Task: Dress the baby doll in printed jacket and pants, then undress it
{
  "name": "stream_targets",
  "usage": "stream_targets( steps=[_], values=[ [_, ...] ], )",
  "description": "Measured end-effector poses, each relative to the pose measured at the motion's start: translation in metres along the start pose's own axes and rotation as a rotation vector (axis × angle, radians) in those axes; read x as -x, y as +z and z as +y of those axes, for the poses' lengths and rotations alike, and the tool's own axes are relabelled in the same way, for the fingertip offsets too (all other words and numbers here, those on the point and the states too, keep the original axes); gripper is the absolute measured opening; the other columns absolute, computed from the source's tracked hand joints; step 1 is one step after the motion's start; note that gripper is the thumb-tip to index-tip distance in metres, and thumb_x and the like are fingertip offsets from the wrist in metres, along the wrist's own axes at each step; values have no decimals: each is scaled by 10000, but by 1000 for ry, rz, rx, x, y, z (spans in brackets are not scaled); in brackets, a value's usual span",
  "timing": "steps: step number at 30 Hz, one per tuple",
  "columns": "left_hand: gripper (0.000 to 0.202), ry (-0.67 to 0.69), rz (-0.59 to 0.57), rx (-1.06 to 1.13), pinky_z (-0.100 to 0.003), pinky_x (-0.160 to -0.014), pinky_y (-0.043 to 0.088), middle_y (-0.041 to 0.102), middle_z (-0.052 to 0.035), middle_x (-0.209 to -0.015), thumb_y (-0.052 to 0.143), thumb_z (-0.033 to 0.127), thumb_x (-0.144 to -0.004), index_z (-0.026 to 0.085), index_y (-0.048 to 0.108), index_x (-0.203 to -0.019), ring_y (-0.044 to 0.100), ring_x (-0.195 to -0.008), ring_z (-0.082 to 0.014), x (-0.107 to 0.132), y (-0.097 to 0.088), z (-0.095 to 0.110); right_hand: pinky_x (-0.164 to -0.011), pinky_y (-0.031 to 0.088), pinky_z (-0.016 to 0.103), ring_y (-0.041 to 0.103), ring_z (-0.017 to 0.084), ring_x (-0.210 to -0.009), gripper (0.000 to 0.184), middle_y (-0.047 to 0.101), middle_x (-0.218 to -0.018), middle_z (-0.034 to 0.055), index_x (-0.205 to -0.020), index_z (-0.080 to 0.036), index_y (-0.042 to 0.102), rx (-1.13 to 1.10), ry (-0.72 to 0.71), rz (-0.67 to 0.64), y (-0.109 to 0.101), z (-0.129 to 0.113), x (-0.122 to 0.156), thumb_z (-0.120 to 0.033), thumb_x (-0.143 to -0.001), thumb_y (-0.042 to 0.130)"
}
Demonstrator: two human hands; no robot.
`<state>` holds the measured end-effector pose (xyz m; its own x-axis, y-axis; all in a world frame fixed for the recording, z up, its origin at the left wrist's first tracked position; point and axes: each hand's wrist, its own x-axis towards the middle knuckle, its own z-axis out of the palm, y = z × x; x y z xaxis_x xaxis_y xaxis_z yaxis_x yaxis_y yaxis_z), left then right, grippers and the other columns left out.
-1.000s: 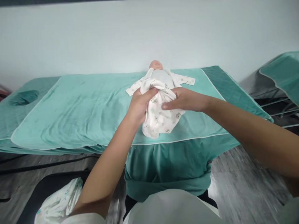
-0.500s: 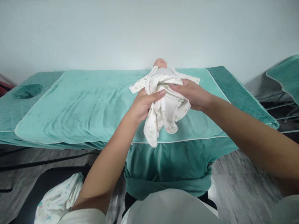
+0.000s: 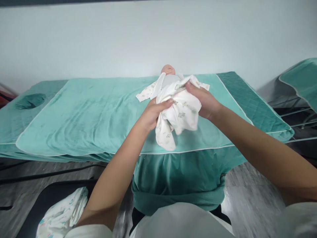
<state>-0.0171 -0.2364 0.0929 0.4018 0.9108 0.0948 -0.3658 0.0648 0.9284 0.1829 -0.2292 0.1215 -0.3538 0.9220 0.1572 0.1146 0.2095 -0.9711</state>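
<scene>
A baby doll (image 3: 168, 69) lies on its back on the green-covered bed, its head towards the wall. It wears a white printed top (image 3: 146, 93) with the sleeves spread out sideways. Above its lower body I hold white patterned baby pants (image 3: 182, 110), bunched up, with one leg hanging down. My left hand (image 3: 152, 114) is closed on the left side of the cloth, thumb on top. My right hand (image 3: 204, 99) grips the upper right edge of it. The cloth hides the doll's legs and most of the fingers.
The bed (image 3: 86, 112) has a green velvet cover and a face hole (image 3: 31, 101) at its left end. A black chair (image 3: 42, 201) at lower left bears a folded printed cloth (image 3: 63, 211). Another green-covered surface (image 3: 302, 81) stands at the right. A white wall (image 3: 111, 39) rises behind.
My right hand has lifted the upper edge of the pants and turned the cloth, so more printed fabric faces me. The left hand keeps its hold. The doll stays in place.
</scene>
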Motion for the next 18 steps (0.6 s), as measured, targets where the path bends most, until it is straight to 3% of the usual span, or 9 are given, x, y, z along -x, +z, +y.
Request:
stream_targets(
  steps=[2,5,9,12,15,18],
  values=[
    [500,46,91,21,-384,-909,595,787,-88,-1105,862,385,-679,171,719,-1108,747,-1026,-285,-9,3,-11,-724,604,340,729,235,-870,554,766,-977,77,-1163,-207,690,-116,139,-93,-9,9,6,-663,-850,693],
    [491,-23,178,3,-369,-880,586,796,-82,-1057,849,353,-663,162,718,-1096,748,-961,-260,-22,7,-37,-718,603,349,734,251,-847,483,783,-995,90,-1064,-193,748,-3,317,-170,-23,28,14,-524,-729,857],
    [437,-136,208,-141,-355,-854,574,798,-101,-1059,802,353,-715,137,729,-1088,734,-937,-244,-36,14,-71,-833,595,408,746,309,-919,400,796,-1021,103,-1055,-178,779,301,415,66,-35,64,26,-449,-764,825],
    [283,-169,155,-490,-354,-855,554,799,-100,-1014,713,345,-791,142,754,-984,721,-969,-264,-40,23,-84,-1022,523,477,694,376,-1147,378,769,-1174,132,-1143,-153,765,522,402,160,-36,95,40,-376,-839,731],
    [261,-159,65,-950,-368,-881,531,790,-130,-1029,636,377,-853,160,759,-928,709,-1018,-296,-41,35,-85,-1102,481,479,640,360,-1268,442,716,-1316,113,-1272,-180,712,484,374,171,-35,120,56,-410,-901,646],
    [303,-185,2,-1257,-381,-890,527,766,-163,-1121,551,374,-913,176,753,-1024,703,-1071,-307,-40,44,-83,-1105,491,466,623,354,-1303,438,703,-1346,94,-1261,-224,714,459,357,217,-30,132,64,-455,-899,626]
  ],
)
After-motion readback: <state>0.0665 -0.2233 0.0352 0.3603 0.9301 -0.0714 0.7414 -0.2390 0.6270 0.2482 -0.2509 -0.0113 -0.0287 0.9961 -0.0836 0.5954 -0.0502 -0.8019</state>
